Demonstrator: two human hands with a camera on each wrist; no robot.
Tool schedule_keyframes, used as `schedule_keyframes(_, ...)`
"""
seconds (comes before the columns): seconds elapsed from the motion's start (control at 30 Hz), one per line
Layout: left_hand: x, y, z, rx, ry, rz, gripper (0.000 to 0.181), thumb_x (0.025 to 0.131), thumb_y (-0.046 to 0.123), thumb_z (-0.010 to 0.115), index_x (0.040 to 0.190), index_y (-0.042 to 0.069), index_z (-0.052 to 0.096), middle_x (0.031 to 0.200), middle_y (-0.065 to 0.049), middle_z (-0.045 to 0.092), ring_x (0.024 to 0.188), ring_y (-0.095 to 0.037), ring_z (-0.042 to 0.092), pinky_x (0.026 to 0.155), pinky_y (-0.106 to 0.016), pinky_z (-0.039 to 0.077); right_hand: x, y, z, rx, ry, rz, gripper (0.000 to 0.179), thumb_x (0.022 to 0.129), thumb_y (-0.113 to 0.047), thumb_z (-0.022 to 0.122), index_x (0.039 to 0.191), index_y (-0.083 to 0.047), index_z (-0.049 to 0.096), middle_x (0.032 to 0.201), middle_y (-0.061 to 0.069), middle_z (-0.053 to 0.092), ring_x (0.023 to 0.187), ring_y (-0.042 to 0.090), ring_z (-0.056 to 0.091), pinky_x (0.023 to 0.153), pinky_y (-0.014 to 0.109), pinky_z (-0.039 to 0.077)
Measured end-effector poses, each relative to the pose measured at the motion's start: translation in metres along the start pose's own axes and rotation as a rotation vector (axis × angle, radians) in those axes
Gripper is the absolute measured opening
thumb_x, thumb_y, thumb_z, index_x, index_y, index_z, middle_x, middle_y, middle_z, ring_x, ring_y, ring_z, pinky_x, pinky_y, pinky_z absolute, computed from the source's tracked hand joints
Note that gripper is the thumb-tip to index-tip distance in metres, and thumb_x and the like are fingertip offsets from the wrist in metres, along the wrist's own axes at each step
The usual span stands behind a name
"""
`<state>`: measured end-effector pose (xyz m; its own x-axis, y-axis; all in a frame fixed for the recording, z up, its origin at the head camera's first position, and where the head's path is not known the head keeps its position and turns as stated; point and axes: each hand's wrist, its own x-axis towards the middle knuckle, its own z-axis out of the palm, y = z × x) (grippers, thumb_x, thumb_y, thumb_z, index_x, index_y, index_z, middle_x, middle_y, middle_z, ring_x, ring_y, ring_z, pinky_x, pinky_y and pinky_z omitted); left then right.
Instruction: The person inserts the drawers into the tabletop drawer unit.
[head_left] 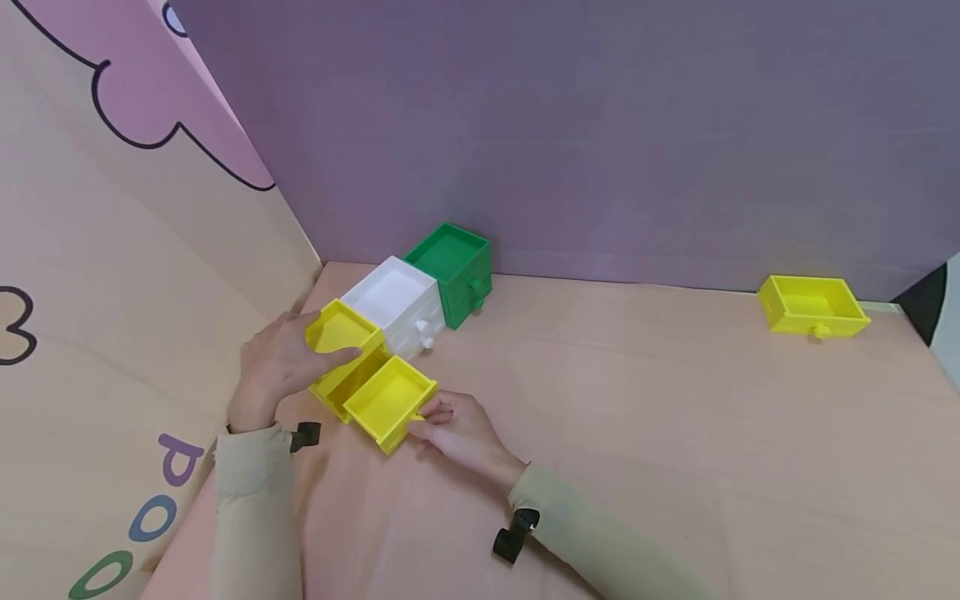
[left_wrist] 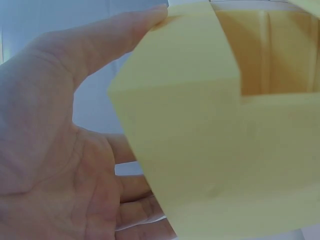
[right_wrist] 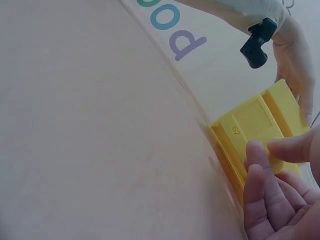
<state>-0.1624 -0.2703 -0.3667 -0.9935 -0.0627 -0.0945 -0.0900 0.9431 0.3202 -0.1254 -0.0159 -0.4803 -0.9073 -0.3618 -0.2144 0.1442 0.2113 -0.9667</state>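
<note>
My left hand [head_left: 277,358] grips a small yellow drawer case [head_left: 340,321], its thumb lying across the case's top edge. The left wrist view shows the fingers of that hand [left_wrist: 60,165] round the side of the case [left_wrist: 200,155]. A yellow drawer [head_left: 392,392] sticks out toward the lower right, its back end close to the case's opening; whether it still sits inside is hard to tell. Thumb and fingers of my right hand [head_left: 468,437] pinch the round knob on the drawer's front. The right wrist view has this hand [right_wrist: 285,195] covering most of the knob.
Behind the yellow case stand a white drawer unit [head_left: 393,292] and a green drawer unit [head_left: 457,258] in a slanting row. Far right, another yellow drawer [head_left: 813,304] with a knob lies by the purple back wall [head_left: 600,142]. A printed side panel [head_left: 150,275] borders the left.
</note>
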Motion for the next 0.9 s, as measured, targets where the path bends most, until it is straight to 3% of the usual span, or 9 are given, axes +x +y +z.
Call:
schedule_keyframes(0.47,0.000,0.000,-0.001,0.009,0.000,-0.001,0.099,0.090,0.066,0.069,0.158,-0.002,0.045,0.151,-0.033,0.053,0.121,-0.047,0.058,0.099,-0.066,0.051,0.008,-0.004,0.013,0.038,-0.012,0.023,0.016,0.094,-0.017,0.079,0.101,-0.006,0.070,0.089,0.008,0.081,0.071,0.019,0.076,0.065,0.023,0.056)
schedule_keyframes(0.9,0.000,0.001,-0.001,-0.003,-0.004,-0.007,0.099,0.090,0.065,0.070,0.158,-0.003,0.044,0.151,-0.033,0.052,0.120,-0.046,0.059,0.098,-0.064,0.052,0.013,-0.004,0.017,0.009,-0.021,0.012,0.013,0.092,-0.015,0.082,0.097,-0.008,0.072,0.088,0.006,0.080,0.070,0.019,0.076,0.066,0.026,0.059)
